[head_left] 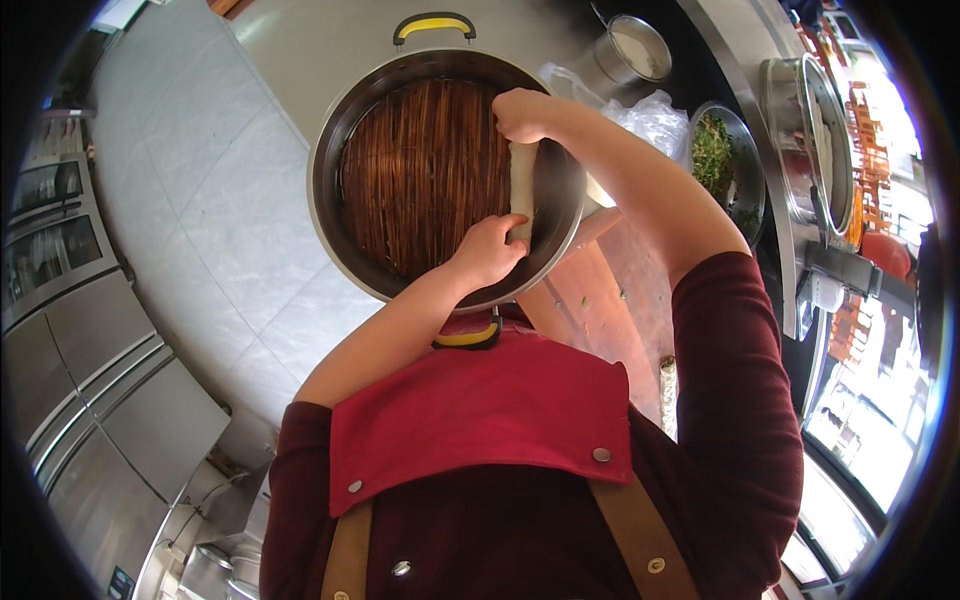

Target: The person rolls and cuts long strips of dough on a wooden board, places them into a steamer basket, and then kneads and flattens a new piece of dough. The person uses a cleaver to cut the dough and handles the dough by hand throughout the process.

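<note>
A long, pale roll, apparently of dough, lies along the right side of a round slatted wooden mat inside a wide metal pan with yellow-and-black handles. The fingers and thumb of my left hand are around the roll's near end. At the far end, my right hand is closed over the roll, its fingertips hidden from view. The roll points away from me, close to the pan's right wall.
Right of the pan are a clear plastic bag, a metal pot of white contents and a metal bowl of chopped greens. Another roll lies on the wooden board. A large steamer-like pot stands at the far right.
</note>
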`<state>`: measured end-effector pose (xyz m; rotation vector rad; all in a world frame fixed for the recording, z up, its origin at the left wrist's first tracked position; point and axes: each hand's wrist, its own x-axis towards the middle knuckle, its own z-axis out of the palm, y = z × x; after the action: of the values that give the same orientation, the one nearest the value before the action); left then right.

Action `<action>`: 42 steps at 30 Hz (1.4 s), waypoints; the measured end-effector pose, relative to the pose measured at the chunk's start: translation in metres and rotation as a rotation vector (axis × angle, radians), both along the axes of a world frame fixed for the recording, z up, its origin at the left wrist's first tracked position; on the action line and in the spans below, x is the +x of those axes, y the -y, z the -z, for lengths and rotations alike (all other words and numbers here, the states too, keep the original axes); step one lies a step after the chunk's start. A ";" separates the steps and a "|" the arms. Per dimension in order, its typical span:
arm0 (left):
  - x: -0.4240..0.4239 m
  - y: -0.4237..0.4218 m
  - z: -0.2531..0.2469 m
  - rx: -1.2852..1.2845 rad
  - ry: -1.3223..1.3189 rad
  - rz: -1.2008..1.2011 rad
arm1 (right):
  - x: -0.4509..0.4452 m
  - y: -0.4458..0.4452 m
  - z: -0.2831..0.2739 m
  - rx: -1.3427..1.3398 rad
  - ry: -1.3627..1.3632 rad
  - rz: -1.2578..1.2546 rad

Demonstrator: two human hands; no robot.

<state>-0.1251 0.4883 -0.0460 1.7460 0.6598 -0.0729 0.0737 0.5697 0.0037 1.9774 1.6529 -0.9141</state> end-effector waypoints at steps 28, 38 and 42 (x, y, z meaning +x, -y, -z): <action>0.049 0.138 -0.072 -0.010 0.382 0.299 | -0.123 0.591 -0.006 1.065 0.489 1.684; 0.036 0.288 -0.058 -0.005 0.233 0.385 | 0.032 0.668 0.014 0.521 0.332 1.568; 0.036 0.298 -0.050 -0.031 0.201 0.411 | 0.030 0.661 0.049 0.466 0.460 1.480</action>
<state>-0.0889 0.1904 0.0043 1.8072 0.1465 -0.1870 0.1032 -0.0916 -0.0458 3.3317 -0.1128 -0.3052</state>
